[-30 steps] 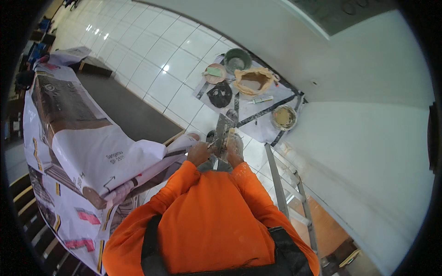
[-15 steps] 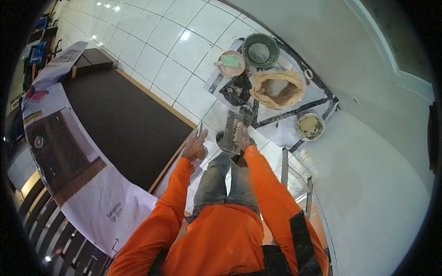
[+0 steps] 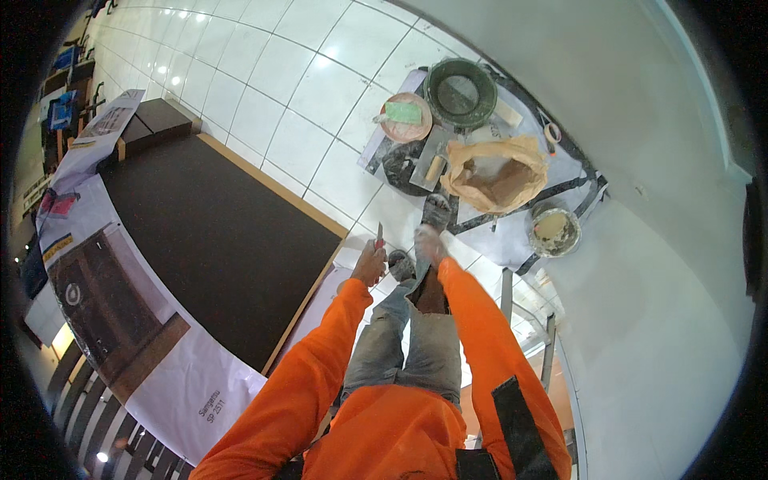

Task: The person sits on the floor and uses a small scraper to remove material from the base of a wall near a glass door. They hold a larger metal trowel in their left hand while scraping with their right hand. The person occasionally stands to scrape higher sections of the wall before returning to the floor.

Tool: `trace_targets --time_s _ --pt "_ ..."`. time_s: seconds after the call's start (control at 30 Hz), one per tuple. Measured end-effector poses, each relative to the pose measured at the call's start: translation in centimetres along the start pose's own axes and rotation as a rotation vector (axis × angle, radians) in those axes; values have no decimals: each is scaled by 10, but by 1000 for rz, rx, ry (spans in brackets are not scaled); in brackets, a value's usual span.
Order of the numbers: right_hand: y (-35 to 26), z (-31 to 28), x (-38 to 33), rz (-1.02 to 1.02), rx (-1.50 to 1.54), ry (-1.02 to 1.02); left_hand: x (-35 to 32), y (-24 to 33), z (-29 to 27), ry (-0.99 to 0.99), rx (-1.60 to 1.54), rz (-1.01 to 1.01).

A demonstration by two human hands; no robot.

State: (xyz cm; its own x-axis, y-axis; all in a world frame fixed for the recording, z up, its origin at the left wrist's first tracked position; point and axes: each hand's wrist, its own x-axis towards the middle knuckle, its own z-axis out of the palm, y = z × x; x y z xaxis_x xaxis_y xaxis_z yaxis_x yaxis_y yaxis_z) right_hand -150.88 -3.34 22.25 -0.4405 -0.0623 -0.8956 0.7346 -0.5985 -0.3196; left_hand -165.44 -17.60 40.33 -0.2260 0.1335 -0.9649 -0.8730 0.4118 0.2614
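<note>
My left hand point(image 3: 370, 264) is closed around a small red-handled blade tool point(image 3: 379, 237), its narrow blade pointing away from me. To its right, my right hand point(image 3: 432, 246) hangs above my lower leg, close to my shoe. Motion blurs its fingers, and no tool shows in it. Beyond that hand, a flat metal trowel point(image 3: 433, 162) with a light wooden handle lies against the left side of an open brown paper bag point(image 3: 518, 184). A dark plastic bag point(image 3: 402, 170) is beside the trowel.
A dark green bucket point(image 3: 460, 92), a pinkish round lid point(image 3: 406, 130) with a green sponge and a tub of pale paste point(image 3: 554, 230) stand on a floor sheet. A dark board platform point(image 3: 216, 248) with light edging is at left, a white wall point(image 3: 640, 304) at right.
The trowel has left my right hand and now lies by the paper bag. My right hand has drawn back toward my leg. My left hand has shifted right, still holding the blade tool.
</note>
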Motion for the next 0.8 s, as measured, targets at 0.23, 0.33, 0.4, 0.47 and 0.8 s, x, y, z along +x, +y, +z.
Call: trace_targets --time_s 0.23,0.33,0.4,0.47,0.8 --pt "-67 93 -118 -127 -56 -234 10 -17 5 12 -30 122" --pt "-59 98 -102 -286 -322 -130 -4 2 4 -3 -145 52" --pt "-43 97 -68 -308 -469 -108 -8 20 0 -106 -188 3" --pt "-46 84 -49 -191 -606 -5 -11 45 10 -236 -214 -128" --pt "-126 53 41 -140 -950 573 104 -32 -156 -524 753 710"
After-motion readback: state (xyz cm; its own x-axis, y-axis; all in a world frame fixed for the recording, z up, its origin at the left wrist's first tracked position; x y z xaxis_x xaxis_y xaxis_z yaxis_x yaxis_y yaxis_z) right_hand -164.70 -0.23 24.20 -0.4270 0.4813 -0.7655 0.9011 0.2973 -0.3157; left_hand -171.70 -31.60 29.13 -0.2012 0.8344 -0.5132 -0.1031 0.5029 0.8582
